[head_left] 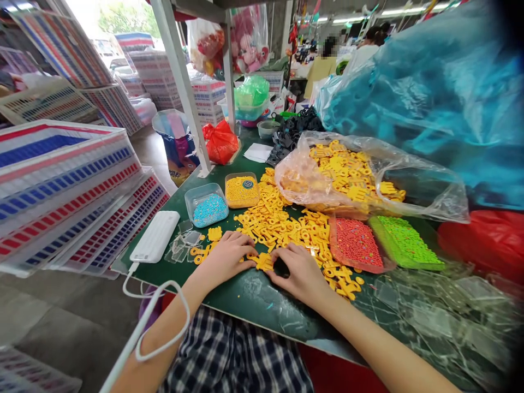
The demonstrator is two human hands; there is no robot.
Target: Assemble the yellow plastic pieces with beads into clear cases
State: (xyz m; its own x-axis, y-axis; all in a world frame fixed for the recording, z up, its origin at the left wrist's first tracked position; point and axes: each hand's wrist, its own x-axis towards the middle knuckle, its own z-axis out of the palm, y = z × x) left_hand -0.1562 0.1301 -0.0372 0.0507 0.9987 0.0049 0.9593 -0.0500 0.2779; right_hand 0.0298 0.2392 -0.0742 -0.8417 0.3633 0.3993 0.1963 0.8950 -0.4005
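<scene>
My left hand and my right hand meet at the near edge of a green tabletop. Fingers of both are closed in a pinch on one small yellow plastic piece, from either side. Part of it is hidden by the fingertips. Just beyond lies a spread heap of similar yellow pieces, some with a ring at one end. A few more, including a flat toothed one, lie to the left of my left hand. A plastic bag of yellow pieces lies open behind the heap.
Tubs hold blue beads, yellow beads, red beads and green beads. A white power bank with a cable sits left. Clear plastic pieces cover the right. A metal post rises at the table's left edge.
</scene>
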